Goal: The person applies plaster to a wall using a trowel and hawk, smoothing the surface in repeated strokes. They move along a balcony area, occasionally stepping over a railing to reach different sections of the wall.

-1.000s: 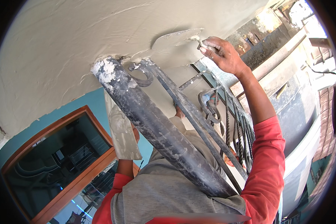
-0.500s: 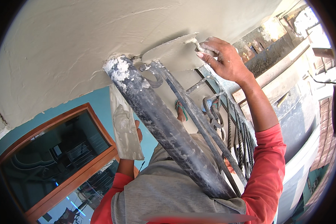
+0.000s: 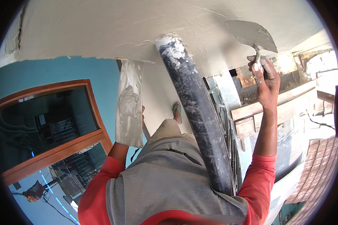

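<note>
My right hand grips a trowel by its short, plaster-smeared handle. The broad blade is raised against or close under the pale plastered surface overhead; I cannot tell whether it touches. On the left, a long narrow board carries a lump of wet grey plaster. My left hand holds that board from behind, with only some fingertips showing past its edge. Between my hands a thick dark pole slants up to the plastered surface, its top end crusted white.
A wood-framed window in a teal wall is at the left. Steel rods stand behind the pole. To the right are wooden planks and a tiled roof lower down. My sandalled foot shows below.
My right hand has moved the trowel right, away from the pole's top. The view has shifted, so the pole now hides most of the metal bars. The left hand still holds the board.
</note>
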A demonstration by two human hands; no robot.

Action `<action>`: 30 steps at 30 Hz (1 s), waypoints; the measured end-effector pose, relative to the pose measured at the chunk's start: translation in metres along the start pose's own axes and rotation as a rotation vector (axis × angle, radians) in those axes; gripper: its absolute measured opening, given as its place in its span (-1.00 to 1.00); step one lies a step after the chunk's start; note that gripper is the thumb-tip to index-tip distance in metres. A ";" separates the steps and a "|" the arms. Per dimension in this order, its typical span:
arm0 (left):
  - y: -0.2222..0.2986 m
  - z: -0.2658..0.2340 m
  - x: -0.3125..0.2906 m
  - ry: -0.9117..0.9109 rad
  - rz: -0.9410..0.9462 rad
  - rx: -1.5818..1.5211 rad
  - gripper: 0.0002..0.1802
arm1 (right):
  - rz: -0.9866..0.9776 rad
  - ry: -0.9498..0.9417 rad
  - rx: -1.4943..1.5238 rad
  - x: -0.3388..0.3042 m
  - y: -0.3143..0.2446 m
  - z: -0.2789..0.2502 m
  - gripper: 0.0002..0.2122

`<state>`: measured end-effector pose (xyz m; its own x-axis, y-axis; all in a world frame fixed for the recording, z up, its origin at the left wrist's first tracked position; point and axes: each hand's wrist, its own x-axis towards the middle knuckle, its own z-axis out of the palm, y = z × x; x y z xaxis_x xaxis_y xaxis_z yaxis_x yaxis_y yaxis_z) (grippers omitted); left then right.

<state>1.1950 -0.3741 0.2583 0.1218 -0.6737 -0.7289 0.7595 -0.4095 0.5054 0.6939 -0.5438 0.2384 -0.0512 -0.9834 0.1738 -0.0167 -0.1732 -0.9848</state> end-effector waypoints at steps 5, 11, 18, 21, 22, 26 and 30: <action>0.017 -0.047 0.028 -0.597 0.069 -0.005 -0.43 | -0.270 -0.102 -0.180 0.005 -0.070 -0.022 -0.76; 0.028 -0.054 0.047 -0.269 0.120 -0.137 -0.41 | -0.480 -0.384 -0.656 -0.007 -0.199 -0.011 -0.52; 0.060 -0.040 0.091 -0.396 0.082 -0.126 -0.42 | -0.694 -0.421 -0.945 -0.047 -0.287 0.114 -0.65; 0.068 -0.040 0.099 -0.443 0.063 -0.125 -0.43 | -0.697 -0.401 -0.993 -0.057 -0.291 0.167 -0.64; 0.069 -0.039 0.102 -0.459 0.055 -0.126 -0.43 | -0.706 -0.406 -0.981 -0.059 -0.289 0.183 -0.65; 0.074 -0.040 0.110 -0.507 0.030 -0.118 -0.43 | -0.766 -0.388 -1.052 -0.060 -0.288 0.223 -0.66; 0.070 -0.040 0.115 -0.543 0.009 -0.113 -0.44 | -0.783 -0.362 -1.075 -0.061 -0.278 0.245 -0.62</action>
<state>1.2878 -0.4555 0.1917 -0.1959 -0.9094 -0.3669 0.8273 -0.3541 0.4361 0.9465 -0.4487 0.4996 0.5867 -0.6372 0.4997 -0.6854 -0.7194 -0.1126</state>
